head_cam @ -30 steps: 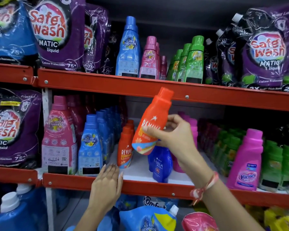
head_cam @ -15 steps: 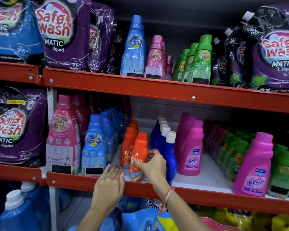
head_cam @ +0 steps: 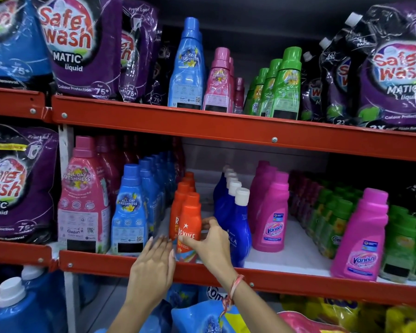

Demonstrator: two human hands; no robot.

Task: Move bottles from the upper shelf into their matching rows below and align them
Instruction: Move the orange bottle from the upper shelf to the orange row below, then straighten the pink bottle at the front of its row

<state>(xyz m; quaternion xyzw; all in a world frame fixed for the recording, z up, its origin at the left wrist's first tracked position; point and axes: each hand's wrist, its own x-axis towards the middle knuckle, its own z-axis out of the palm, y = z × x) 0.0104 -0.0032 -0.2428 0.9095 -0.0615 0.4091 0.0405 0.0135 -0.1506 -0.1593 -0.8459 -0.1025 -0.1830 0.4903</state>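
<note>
The orange Revive bottle [head_cam: 189,227] stands upright at the front edge of the lower shelf [head_cam: 286,282], at the head of the orange row [head_cam: 186,186], which runs back behind it. The blue Comfort row [head_cam: 139,203] stands on its left and the dark blue white-capped row [head_cam: 233,212] on its right.

The right hand [head_cam: 210,243] reaches over the shelf lip with thumb and fingers curled around the lower body of the orange Revive bottle; the fingers touch its label and right flank, so the hand is closed on the bottle. A red thread band [head_cam: 233,289] circles the right wrist.

The left hand [head_cam: 154,263] is flat, fingers together and extended, just beside the left side of the bottle base. Whether it touches the bottle cannot be determined; it grips nothing.

On the upper shelf [head_cam: 202,126], a tall blue bottle [head_cam: 187,66], pink bottles [head_cam: 220,82] and green bottles [head_cam: 283,87] stand between purple Safewash pouches [head_cam: 77,49]
</note>
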